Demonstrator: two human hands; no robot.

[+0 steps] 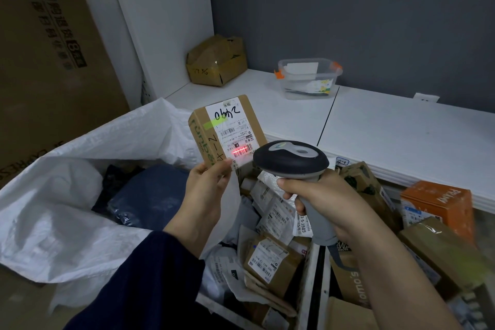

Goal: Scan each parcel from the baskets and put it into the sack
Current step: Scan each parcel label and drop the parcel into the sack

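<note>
While the left hand (211,179) pinches the lower corner of a small cardboard parcel (227,128) between thumb and fingers and holds it upright, the right hand (329,195) is wrapped round the grip of a scanner (290,159). The scanner's head points at the parcel's label, and its red line (241,153) lies across a barcode there. This parcel therefore looks to be in the middle of its scan. It is up in the air, above the place where the sack meets the baskets, and is not yet in the sack.

Just left of the hands, the white woven sack (53,222) stands open with its mouth folded wide. Inside lie a few dark blue and black mailer bags (150,195), so some parcels appear to be done already.

Below and to the right, the left basket (310,270) is heaped with small cartons, grey mailers and white labelled packets. The right basket (325,289), touching or just beside it, holds larger brown cartons and an orange box (439,206). Judging by those heaps, most of the work is yet to come.

Beyond the baskets runs a white table (401,128). On it are a clear plastic tub (308,78) with orange clips, holding papers, and a crumpled brown box (217,61) in the corner. A tall printed carton (53,35) stands at the far left.
</note>
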